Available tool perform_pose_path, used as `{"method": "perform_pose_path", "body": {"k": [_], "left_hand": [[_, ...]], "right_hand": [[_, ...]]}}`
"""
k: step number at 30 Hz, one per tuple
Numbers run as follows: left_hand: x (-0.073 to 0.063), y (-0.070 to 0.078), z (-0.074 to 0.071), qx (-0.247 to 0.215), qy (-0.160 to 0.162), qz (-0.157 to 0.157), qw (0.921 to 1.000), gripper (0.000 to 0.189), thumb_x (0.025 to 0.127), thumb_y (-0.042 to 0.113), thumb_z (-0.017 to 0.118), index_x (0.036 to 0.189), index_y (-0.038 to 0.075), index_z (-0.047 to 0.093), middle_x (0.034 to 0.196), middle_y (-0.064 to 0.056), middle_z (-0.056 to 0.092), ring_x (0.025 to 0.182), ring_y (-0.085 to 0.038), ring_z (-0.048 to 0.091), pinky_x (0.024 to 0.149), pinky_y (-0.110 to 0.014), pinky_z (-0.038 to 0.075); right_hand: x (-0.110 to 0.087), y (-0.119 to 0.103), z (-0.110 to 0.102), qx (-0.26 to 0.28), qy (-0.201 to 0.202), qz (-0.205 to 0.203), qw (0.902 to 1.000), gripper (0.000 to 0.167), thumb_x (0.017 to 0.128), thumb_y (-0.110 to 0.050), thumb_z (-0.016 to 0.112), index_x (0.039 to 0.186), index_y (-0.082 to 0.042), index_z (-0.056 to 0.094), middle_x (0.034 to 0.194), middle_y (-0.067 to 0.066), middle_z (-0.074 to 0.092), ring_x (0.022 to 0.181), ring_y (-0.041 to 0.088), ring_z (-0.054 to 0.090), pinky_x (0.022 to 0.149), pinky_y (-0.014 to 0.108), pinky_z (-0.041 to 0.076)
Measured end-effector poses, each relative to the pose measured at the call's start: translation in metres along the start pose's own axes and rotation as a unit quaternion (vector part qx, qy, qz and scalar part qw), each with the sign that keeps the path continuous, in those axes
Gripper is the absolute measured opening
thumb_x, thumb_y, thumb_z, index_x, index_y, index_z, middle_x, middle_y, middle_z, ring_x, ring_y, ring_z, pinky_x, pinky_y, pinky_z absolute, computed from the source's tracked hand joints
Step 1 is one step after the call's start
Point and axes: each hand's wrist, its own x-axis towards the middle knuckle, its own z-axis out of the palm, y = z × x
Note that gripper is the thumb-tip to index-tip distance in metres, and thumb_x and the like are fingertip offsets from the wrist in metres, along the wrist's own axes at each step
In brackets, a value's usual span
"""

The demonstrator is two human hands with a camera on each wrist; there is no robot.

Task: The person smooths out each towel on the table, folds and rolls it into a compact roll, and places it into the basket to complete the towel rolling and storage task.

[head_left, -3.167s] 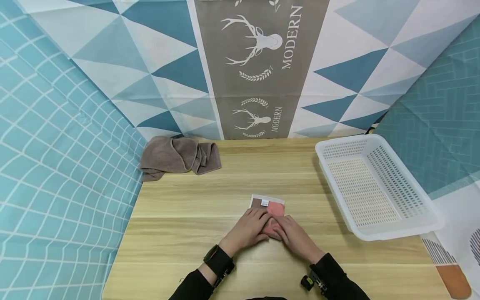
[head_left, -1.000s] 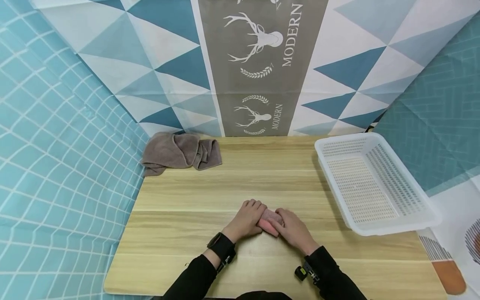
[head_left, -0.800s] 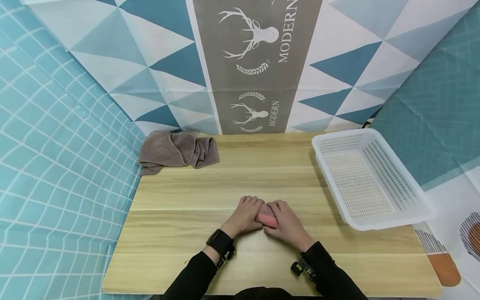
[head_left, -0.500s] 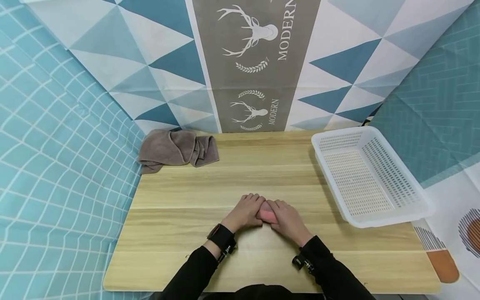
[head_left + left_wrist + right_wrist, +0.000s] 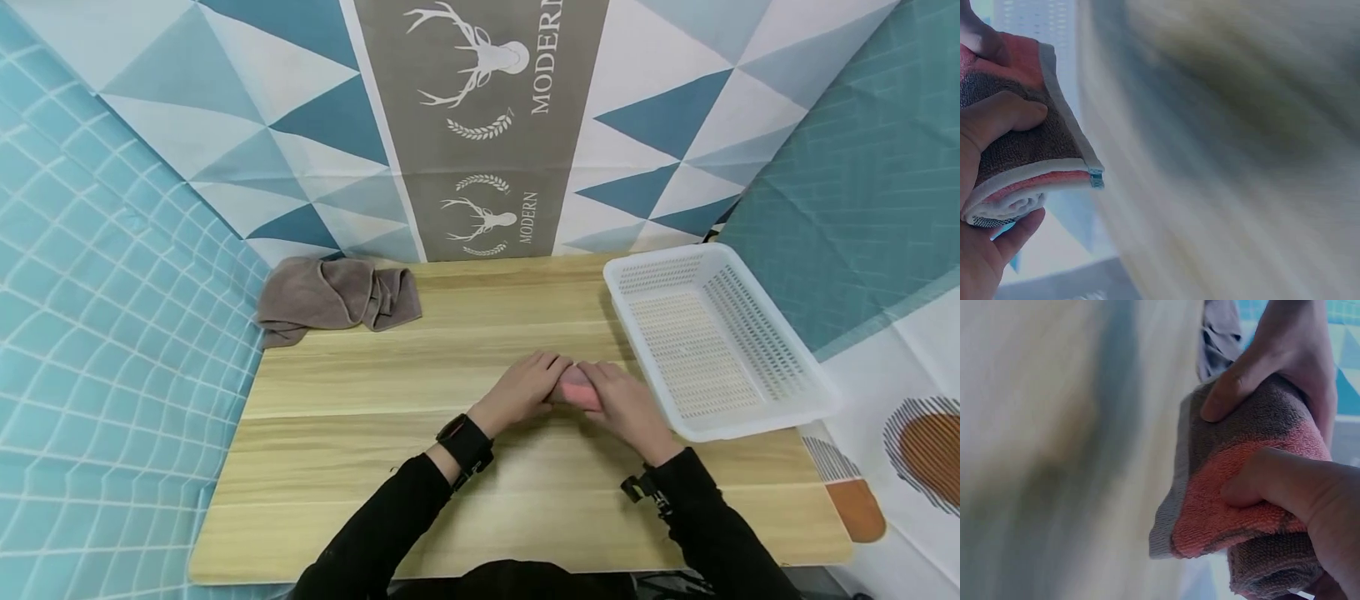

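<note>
A small rolled hand towel (image 5: pixel 579 392) in pink and grey-brown with a pale edge band is held between both hands, over the table in front of the basket's left side. My left hand (image 5: pixel 522 387) grips its left end. In the left wrist view the thumb presses on the grey-brown part of the towel (image 5: pixel 1029 137), and the rolled layers show at that end. The other end is gripped by my right hand (image 5: pixel 628 408). Its thumb lies across the pink part of the towel (image 5: pixel 1241 481) in the right wrist view, and much of its other fingers is hidden.
A white perforated plastic basket (image 5: pixel 787 408) stands at the right of the wooden table (image 5: pixel 337 500), just beyond my right hand. A crumpled brown towel (image 5: pixel 322 292) lies at the back left corner. Patterned cloth walls (image 5: pixel 487 150) border the table's back and left.
The small towel, at first lying folded with a label showing, is now rolled up and gripped at both ends. In the last half second, both hands have carried it rightward and forward, closer to the basket.
</note>
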Motion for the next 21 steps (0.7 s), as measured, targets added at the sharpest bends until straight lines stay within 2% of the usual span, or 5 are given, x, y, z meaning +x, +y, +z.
{"method": "perform_pose_path", "body": {"k": [8,12,16,21], "left_hand": [[0.054,0.03,-0.03,0.014,0.054,0.07,0.996,0.074,0.082,0.035,0.081,0.141,0.008,0.047,0.132,-0.006,0.054,0.124,-0.019,0.052,0.108,-0.029,0.041],[0.078,0.048,-0.037,0.014,0.06,0.096,0.9935,0.074,0.087,0.037,0.076,0.147,0.01,0.042,0.137,-0.005,0.051,0.126,-0.017,0.05,0.107,-0.027,0.041],[0.101,0.067,-0.036,-0.002,0.048,0.116,0.9921,0.074,0.089,0.037,0.074,0.149,0.012,0.039,0.141,-0.005,0.048,0.128,-0.018,0.049,0.107,-0.027,0.041],[0.125,0.09,-0.022,0.022,0.033,0.117,0.9923,0.07,0.091,0.038,0.07,0.149,0.012,0.039,0.138,-0.005,0.049,0.121,-0.017,0.054,0.104,-0.026,0.043]], "right_hand": [[-0.018,0.033,-0.067,-0.037,0.045,0.012,0.9982,0.074,0.065,-0.012,0.092,0.129,0.002,0.059,0.114,0.021,0.063,0.104,0.039,0.06,0.086,0.053,0.05],[-0.032,0.058,-0.087,-0.053,0.069,0.018,0.996,0.068,0.065,-0.006,0.089,0.126,0.003,0.06,0.114,0.025,0.057,0.104,0.042,0.053,0.087,0.056,0.044],[-0.048,0.081,-0.101,-0.066,0.08,0.024,0.9943,0.07,0.062,-0.003,0.09,0.125,0.005,0.062,0.111,0.027,0.056,0.103,0.044,0.05,0.087,0.056,0.043],[-0.065,0.106,-0.107,-0.072,0.07,0.03,0.9944,0.072,0.059,-0.002,0.092,0.123,0.007,0.061,0.109,0.027,0.058,0.101,0.045,0.05,0.088,0.056,0.043]]}}
